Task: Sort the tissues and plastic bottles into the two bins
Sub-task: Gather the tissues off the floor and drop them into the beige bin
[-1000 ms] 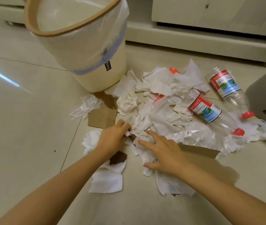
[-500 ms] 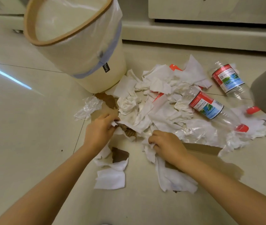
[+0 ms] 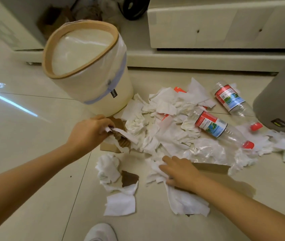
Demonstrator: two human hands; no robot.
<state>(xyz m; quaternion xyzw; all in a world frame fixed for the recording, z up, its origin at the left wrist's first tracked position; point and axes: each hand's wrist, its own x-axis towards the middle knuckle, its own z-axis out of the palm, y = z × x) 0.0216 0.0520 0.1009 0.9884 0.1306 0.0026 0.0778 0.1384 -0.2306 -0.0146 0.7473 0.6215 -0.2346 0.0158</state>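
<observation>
Left hand [image 3: 90, 132] pinching a strip of tissue [image 3: 122, 133], fingers curled round it, just in front of the cream bin [image 3: 103, 87] standing on the floor [image 3: 16, 145]. Right hand [image 3: 180, 171] lying flat with fingers spread, pressing on a crumpled tissue [image 3: 153, 173] at the near edge of the tissue pile [image 3: 169, 122]. Two clear bottles lying on their sides, both red-capped: one bottle [image 3: 220, 127] resting on the pile, the other bottle [image 3: 234, 100] lying beside the grey bin [image 3: 284, 101] at the right. Brown cardboard scraps [image 3: 120, 145] showing under the tissues. White shoe [image 3: 101, 232] peeking in at the bottom.
</observation>
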